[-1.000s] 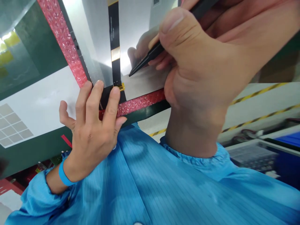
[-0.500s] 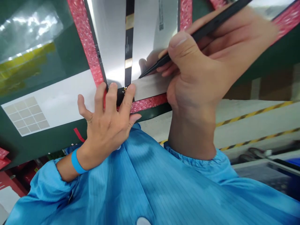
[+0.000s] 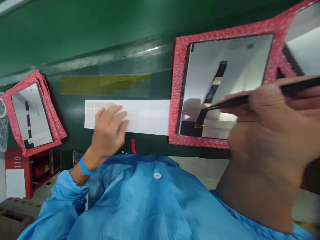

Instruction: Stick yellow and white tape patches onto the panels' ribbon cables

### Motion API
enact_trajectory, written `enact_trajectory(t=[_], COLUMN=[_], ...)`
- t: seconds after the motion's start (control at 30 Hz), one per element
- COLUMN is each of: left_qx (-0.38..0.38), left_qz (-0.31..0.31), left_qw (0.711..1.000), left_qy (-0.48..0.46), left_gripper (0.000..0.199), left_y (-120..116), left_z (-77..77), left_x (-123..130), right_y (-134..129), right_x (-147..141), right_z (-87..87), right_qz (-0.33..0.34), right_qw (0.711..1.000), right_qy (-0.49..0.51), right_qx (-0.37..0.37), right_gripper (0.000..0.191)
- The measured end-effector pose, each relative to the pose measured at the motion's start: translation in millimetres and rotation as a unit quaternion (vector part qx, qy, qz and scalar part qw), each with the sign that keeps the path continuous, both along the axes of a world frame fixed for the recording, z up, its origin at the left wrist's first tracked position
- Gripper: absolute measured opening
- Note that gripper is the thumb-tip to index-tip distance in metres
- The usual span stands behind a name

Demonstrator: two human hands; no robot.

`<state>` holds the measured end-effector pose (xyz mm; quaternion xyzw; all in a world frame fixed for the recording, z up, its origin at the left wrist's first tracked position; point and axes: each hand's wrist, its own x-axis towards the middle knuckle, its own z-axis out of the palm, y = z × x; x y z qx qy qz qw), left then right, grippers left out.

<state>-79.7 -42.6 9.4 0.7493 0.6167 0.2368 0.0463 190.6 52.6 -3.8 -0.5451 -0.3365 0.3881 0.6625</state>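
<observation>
My right hand (image 3: pixel 270 116) grips black tweezers (image 3: pixel 232 102), whose tips are over the dark flex strip on a silvery display panel (image 3: pixel 230 66). The panel lies in a pink bubble-wrap frame (image 3: pixel 178 83). To the left, my left hand (image 3: pixel 108 131) rests on or just above a white sheet (image 3: pixel 150 115), near the grid of pale square stickers (image 3: pixel 90 115) at its end. Its fingers are bent and slightly apart, with nothing visible in them.
Yellow film pieces (image 3: pixel 100 85) lie behind the white sheet on the green table (image 3: pixel 112 20). Another panel (image 3: pixel 35 113) sits on pink wrap at the left. A short red strip (image 3: pixel 133 146) lies near the front edge. More wrapped panels are at the right.
The view has swung left and widened. My left hand has left the panel's lower edge and moved to the sticker grid. My right hand still holds the tweezers over the panel.
</observation>
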Motion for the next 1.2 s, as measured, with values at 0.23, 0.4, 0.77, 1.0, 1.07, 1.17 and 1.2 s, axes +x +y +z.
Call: enact_trajectory(t=[0.23, 0.4, 0.77, 1.0, 1.07, 1.17, 1.2], left_qx=[-0.057, -0.076, -0.114, -0.119, -0.123, -0.121, -0.12], left_qz=[-0.001, 0.003, 0.002, 0.005, 0.008, 0.012, 0.013], left_qw=[0.998, 0.996, 0.991, 0.991, 0.99, 0.99, 0.991], left_qy=[0.039, 0.051, 0.065, 0.063, 0.063, 0.065, 0.065], left_gripper=[0.055, 0.058, 0.062, 0.064, 0.064, 0.063, 0.062], left_y=[0, -2, 0, -1, -1, 0, 0], left_z=[-18.4, -20.5, -13.6, -13.5, -13.3, -14.2, -14.8], left_x=[-79, -71, -68, -67, -67, -67, -68], right_y=[-1, 2, 5, 7, 5, 0, -2], right_x=[-128, -150, -146, -149, -152, -157, -158], right_z=[-5.6, -38.0, -36.2, -30.3, -30.0, -30.4, -29.8], right_qz=[0.264, 0.281, 0.3, 0.32, 0.318, 0.316, 0.318], right_qw=[0.962, 0.956, 0.945, 0.933, 0.935, 0.942, 0.943], right_qy=[-0.04, -0.069, -0.131, -0.165, -0.158, -0.105, -0.085], right_qx=[0.049, 0.053, 0.027, 0.012, 0.019, 0.045, 0.048], right_gripper=[0.02, 0.025, 0.029, 0.037, 0.038, 0.038, 0.039])
